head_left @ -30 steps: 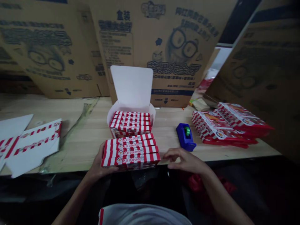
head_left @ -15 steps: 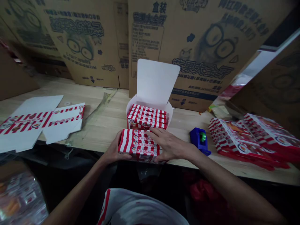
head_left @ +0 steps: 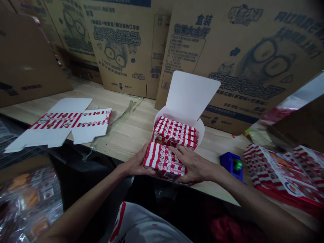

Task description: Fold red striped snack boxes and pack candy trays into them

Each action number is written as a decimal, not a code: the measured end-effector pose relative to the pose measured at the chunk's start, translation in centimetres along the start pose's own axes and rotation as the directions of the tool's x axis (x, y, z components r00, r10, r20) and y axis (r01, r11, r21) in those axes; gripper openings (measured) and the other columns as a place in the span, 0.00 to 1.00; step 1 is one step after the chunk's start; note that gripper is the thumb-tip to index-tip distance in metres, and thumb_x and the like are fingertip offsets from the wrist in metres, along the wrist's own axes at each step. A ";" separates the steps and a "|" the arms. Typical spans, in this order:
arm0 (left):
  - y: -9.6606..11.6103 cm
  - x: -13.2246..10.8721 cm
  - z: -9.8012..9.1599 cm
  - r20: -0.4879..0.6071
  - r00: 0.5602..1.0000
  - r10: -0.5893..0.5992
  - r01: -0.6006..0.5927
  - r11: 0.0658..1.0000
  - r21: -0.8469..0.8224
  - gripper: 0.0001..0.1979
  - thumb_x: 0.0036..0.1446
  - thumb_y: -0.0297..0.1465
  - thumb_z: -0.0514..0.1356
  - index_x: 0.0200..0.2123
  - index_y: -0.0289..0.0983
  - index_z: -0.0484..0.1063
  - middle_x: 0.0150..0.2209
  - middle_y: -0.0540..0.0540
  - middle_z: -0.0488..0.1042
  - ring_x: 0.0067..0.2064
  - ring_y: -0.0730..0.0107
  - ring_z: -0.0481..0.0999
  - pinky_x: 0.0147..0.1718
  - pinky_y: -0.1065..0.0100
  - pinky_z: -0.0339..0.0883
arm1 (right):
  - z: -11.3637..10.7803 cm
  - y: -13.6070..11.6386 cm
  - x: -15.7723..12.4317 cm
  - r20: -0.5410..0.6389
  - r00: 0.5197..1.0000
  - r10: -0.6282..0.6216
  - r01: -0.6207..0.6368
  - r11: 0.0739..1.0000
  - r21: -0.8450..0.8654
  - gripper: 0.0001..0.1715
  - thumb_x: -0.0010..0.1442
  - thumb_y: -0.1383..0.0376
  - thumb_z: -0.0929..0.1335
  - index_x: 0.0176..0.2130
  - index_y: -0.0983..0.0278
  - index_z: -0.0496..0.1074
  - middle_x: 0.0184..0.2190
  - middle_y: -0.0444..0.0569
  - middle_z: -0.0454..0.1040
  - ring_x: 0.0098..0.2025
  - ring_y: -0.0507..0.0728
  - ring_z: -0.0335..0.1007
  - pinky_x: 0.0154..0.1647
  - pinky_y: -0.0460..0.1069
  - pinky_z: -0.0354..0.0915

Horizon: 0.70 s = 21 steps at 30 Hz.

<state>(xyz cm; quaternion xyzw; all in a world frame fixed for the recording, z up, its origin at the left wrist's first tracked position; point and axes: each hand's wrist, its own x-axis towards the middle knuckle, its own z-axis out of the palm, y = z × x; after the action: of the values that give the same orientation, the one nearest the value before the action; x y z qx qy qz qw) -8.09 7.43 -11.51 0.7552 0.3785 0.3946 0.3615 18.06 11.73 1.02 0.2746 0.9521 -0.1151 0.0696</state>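
Note:
A stack of red-and-white striped packs (head_left: pixel 163 160) lies at the front edge of the wooden bench (head_left: pixel 126 131). My left hand (head_left: pixel 136 164) grips its left end, fingers curled round it. My right hand (head_left: pixel 193 165) clasps its right end, with the fingers spread over the top. Right behind the stack stands a white carton (head_left: pixel 188 98) with its lid up, filled with a row of the same packs (head_left: pixel 176 131).
Flat unfolded striped cartons (head_left: pixel 63 123) lie at the left of the bench. A blue tape dispenser (head_left: pixel 231 164) sits to the right, beyond it a pile of red striped flat packs (head_left: pixel 283 172). Large printed cardboard boxes (head_left: pixel 235 60) wall the back. A bag of wrapped goods (head_left: pixel 27 202) sits low left.
My right hand came from the bench edge onto the stack's right end. The view swung left, so everything has shifted to the right in the frame.

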 end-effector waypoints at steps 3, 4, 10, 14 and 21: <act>-0.1 0.1 -0.1 0.004 1.000 0.006 -0.006 1.000 0.008 0.56 0.44 0.46 0.68 0.67 0.40 0.37 0.65 0.34 0.51 0.65 0.43 0.53 0.63 0.45 0.49 | 0.1 -0.1 0.2 0.019 0.999 0.033 -0.033 0.999 0.012 0.60 0.44 0.55 0.73 0.67 0.69 0.46 0.52 0.62 0.60 0.52 0.68 0.59 0.52 0.62 0.61; -0.1 0.1 0.0 -0.002 1.000 0.013 -0.013 1.000 0.003 0.55 0.44 0.46 0.68 0.67 0.40 0.38 0.65 0.34 0.52 0.65 0.44 0.54 0.63 0.45 0.50 | 0.2 -0.2 0.2 0.022 0.998 0.052 -0.052 0.999 0.016 0.60 0.44 0.56 0.73 0.67 0.69 0.46 0.52 0.62 0.60 0.51 0.68 0.59 0.52 0.62 0.61; -0.8 -0.8 -0.2 -0.024 1.000 -0.014 0.014 1.000 -0.015 0.61 0.39 0.50 0.69 0.68 0.39 0.37 0.64 0.32 0.55 0.63 0.41 0.58 0.61 0.43 0.52 | 0.8 -1.1 -0.5 -0.031 0.990 0.136 -0.130 0.981 0.144 0.62 0.39 0.60 0.74 0.67 0.65 0.46 0.54 0.59 0.60 0.55 0.68 0.58 0.56 0.62 0.58; 0.7 -1.1 -2.5 -0.130 0.992 -0.002 -0.006 0.998 -0.058 0.48 0.49 0.58 0.57 0.67 0.40 0.48 0.63 0.36 0.61 0.63 0.42 0.60 0.62 0.45 0.51 | -0.9 -1.1 -4.6 -0.058 0.978 0.198 -0.173 0.940 0.296 0.63 0.40 0.60 0.74 0.67 0.60 0.44 0.63 0.60 0.54 0.64 0.71 0.51 0.61 0.65 0.53; 6.7 8.6 -3.6 -0.267 0.962 0.051 0.005 0.979 0.204 0.22 0.59 0.45 0.55 0.51 0.38 0.71 0.53 0.40 0.73 0.55 0.54 0.70 0.57 0.54 0.60 | -10.2 1.7 -12.3 -0.372 0.877 0.305 -0.054 0.830 0.555 0.56 0.44 0.60 0.75 0.65 0.52 0.48 0.65 0.53 0.55 0.63 0.71 0.56 0.62 0.65 0.58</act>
<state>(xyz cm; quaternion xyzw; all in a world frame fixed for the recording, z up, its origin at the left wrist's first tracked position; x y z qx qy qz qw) -5.89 12.65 -1.58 0.7314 0.4537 0.4576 0.2231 28.58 9.56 12.92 0.3925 0.8420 -0.2994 -0.2175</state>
